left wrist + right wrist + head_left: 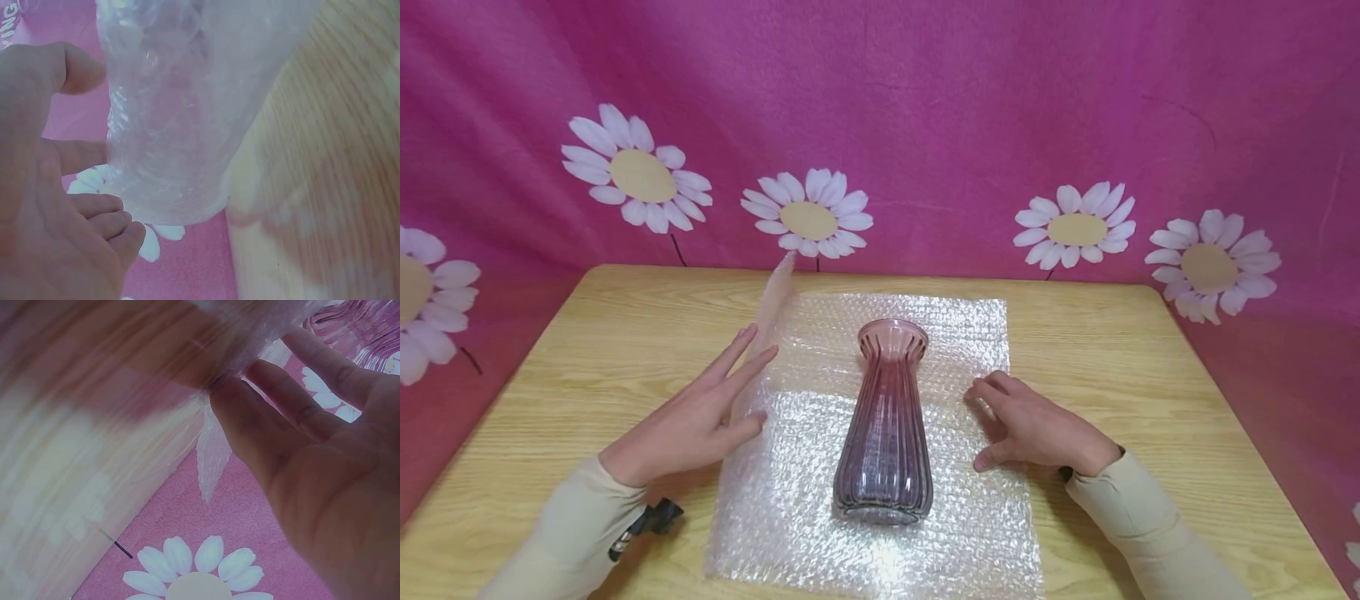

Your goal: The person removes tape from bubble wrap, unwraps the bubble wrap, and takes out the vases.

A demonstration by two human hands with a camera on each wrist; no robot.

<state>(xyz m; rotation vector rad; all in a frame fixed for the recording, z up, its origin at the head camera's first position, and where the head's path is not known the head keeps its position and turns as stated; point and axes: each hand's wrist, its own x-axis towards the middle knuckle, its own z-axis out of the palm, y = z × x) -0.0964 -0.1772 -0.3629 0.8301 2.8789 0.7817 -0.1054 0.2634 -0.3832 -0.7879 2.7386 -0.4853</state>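
Observation:
A ribbed glass vase [883, 425], pink at the flared mouth and dark purple toward the base, lies on its side on a sheet of bubble wrap [805, 483]. Its mouth points away from me. The wrap's left edge stands raised, with my left hand [692, 417] beside it, fingers extended. In the left wrist view, the fingertips of that hand [56, 206] are right at the lifted wrap [169, 125]. My right hand [1037, 425] rests at the sheet's right edge with loosely bent fingers. Seen from the right wrist, its fingertips touch the wrap; part of the vase [369, 331] shows beyond.
The wrap lies on a light wooden table [1105, 342]. Behind and at both sides hangs a pink cloth [940, 125] printed with white daisies. A black strap [647, 525] with a small device sits at the left wrist.

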